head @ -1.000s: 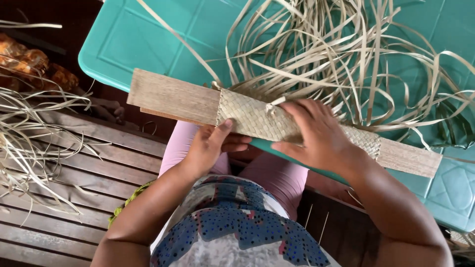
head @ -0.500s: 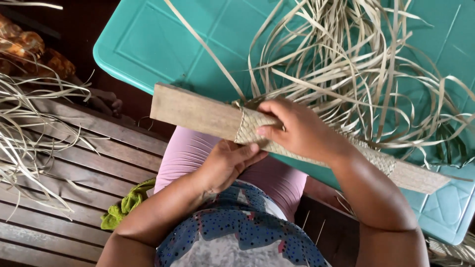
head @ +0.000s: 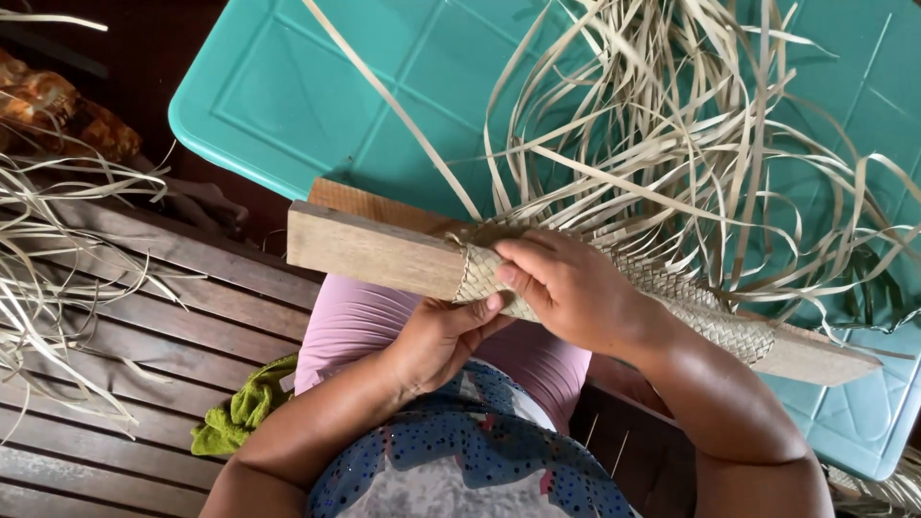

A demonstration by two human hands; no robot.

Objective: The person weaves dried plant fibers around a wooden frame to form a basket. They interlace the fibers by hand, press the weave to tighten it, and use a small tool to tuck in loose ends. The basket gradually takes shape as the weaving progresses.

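Head view. A wooden plank [head: 374, 251] lies across the lap, wrapped in a woven band [head: 672, 293]. Right hand [head: 566, 288] presses on the weave; left hand [head: 436, 336] grips its near edge from below. Loose pale strips [head: 672, 134] fan over a teal plastic lid [head: 288, 96] (a green cloth [head: 240, 412] lies on the slatted bench [head: 115, 384]).

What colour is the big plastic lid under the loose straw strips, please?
The plastic lid is teal green, seen clearly in the head view.

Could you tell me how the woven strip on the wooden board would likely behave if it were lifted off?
The woven strip would probably flex, being thin plaited fibre shaped around the wooden board. Its loose strands curl freely, so they would likely flop and tangle. It looks light.
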